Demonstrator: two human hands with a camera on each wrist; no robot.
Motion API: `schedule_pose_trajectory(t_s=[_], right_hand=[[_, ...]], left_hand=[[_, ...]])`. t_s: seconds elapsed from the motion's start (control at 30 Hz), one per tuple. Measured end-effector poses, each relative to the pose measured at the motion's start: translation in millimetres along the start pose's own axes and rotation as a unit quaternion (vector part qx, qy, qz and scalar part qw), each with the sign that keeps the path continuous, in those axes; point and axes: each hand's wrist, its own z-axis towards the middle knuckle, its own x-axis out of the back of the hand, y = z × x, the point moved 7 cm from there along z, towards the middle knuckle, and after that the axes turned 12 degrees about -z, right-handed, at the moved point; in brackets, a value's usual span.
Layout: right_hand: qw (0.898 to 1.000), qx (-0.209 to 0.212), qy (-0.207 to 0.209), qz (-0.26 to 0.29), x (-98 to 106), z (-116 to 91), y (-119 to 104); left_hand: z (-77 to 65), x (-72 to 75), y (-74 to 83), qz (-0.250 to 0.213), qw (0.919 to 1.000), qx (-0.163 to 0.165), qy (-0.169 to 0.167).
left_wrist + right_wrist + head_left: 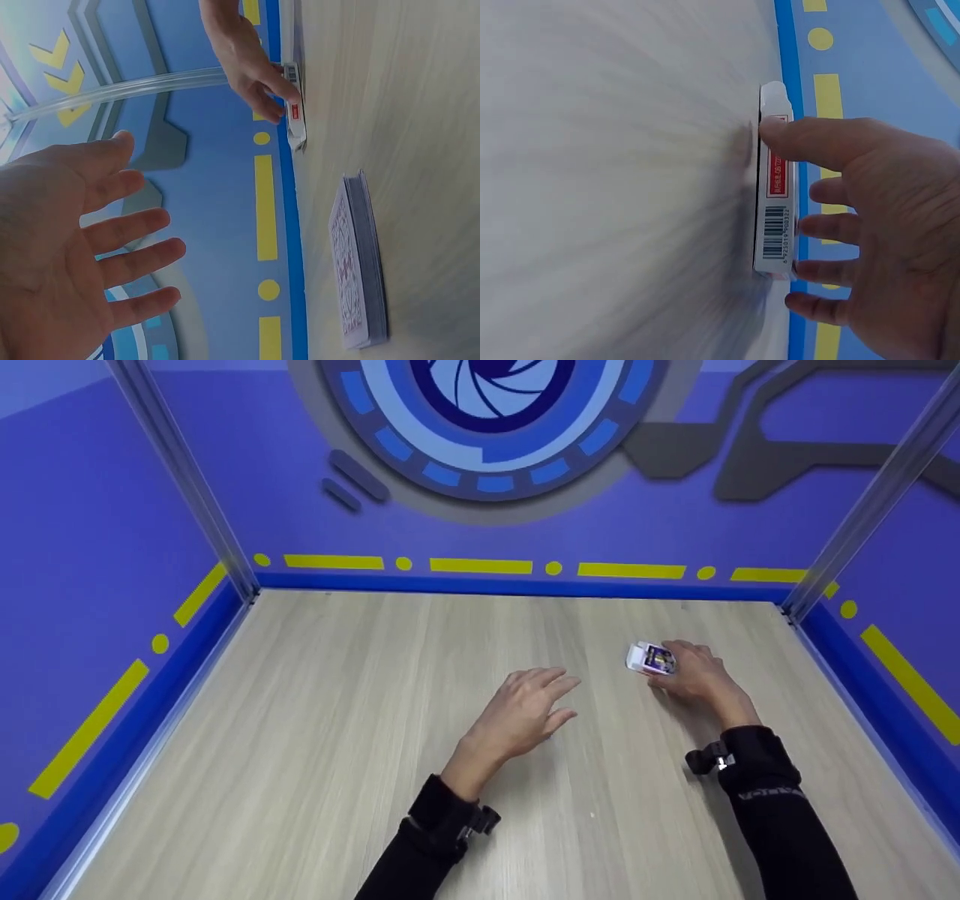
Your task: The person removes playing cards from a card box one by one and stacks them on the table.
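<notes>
Left wrist | box [295,124] pinched in right hand [247,66] | card deck [358,262] near spread left hand [67,240]

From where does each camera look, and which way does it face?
Head: on the head, facing forward and down over the table; left hand, right hand and black sleeves show.
Left wrist: worn there, facing past the left hand to the card deck and back wall; both hands show.
Right wrist: worn there, facing the small box and back wall; right hand shows.
Both wrist views share the small box.
</notes>
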Motion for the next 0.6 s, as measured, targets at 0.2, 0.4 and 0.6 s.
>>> schedule_pose_trajectory(t_s=[0.2,0.4,0.6], right_hand=[[1.0,-0.003,-0.021,0.019,-3.3,7.3,0.0],[0.999,0.003,-0.022,0.026,-5.0,9.3,-5.8],[0.999,-0.001,-0.024,0.045,-8.2,1.2,-24.2]], left_hand=[[3.7,-9.4,10.0,0.013,0.9997,-0.006,-0.017],[3.5,-15.0,7.5,0.022,0.9992,-0.002,-0.033],[0.3,-9.1,-2.5,0.014,0.9998,0.0,-0.01]])
